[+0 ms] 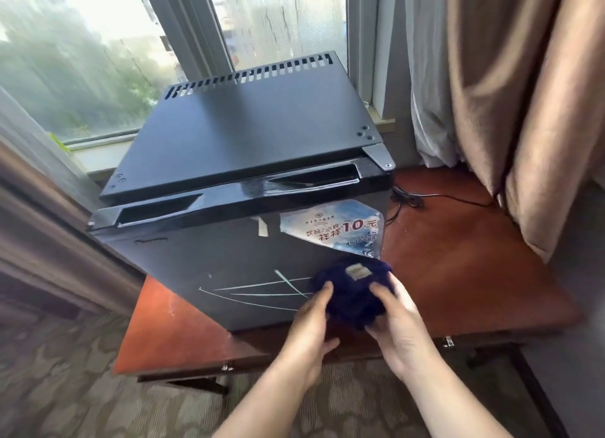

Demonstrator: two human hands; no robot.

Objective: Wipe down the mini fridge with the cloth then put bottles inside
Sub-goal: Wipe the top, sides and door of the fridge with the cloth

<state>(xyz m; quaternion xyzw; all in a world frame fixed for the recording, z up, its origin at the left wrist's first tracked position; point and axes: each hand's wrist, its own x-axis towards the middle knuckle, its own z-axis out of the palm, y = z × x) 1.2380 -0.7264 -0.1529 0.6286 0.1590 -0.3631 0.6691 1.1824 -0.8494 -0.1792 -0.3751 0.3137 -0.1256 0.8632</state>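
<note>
A black mini fridge (242, 162) sits on a red-brown table (458, 257) by the window (82, 61), door shut. Both hands hold a dark blue cloth (352, 293) w/ a small tag, bunched up, right in front of the door's lower right corner, under a torn sticker (334, 231). Left hand (309, 336) & right hand (401, 333) have fingers curled round the cloth. White scratch marks (258, 290) cross the door.

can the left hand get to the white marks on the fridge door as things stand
Probably yes. The left hand grips the cloth with the right hand, right beside the white marks on the closed fridge door. Nothing lies between them.
</note>
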